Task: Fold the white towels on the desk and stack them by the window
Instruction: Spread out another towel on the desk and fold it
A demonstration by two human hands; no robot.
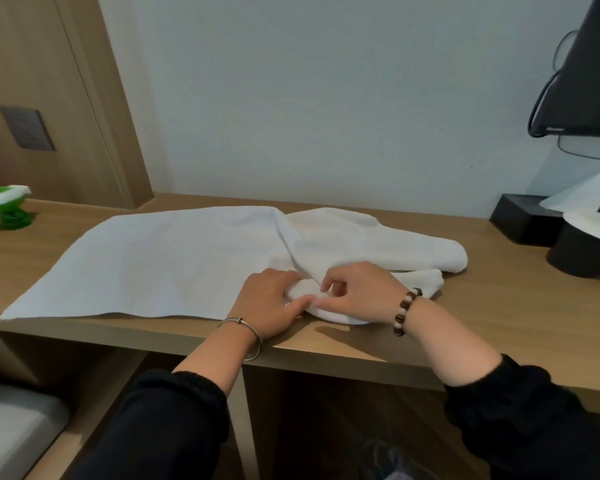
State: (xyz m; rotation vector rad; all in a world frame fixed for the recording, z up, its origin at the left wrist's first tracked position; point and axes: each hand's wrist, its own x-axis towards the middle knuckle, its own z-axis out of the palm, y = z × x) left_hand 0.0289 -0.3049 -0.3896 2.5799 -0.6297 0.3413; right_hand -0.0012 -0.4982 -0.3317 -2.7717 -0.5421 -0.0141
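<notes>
Grip: left hand [271,299] clutches, right hand [357,294] pinches the bunched near edge of towel [160,265].
Flat bulk lies leftward of the grip, long axis along desk [482,306]; left hand nearer it.

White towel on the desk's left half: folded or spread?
Spread. The towel lies flat on the desk; cloth bunches only at its right, where left hand and right hand pinch it.
</notes>
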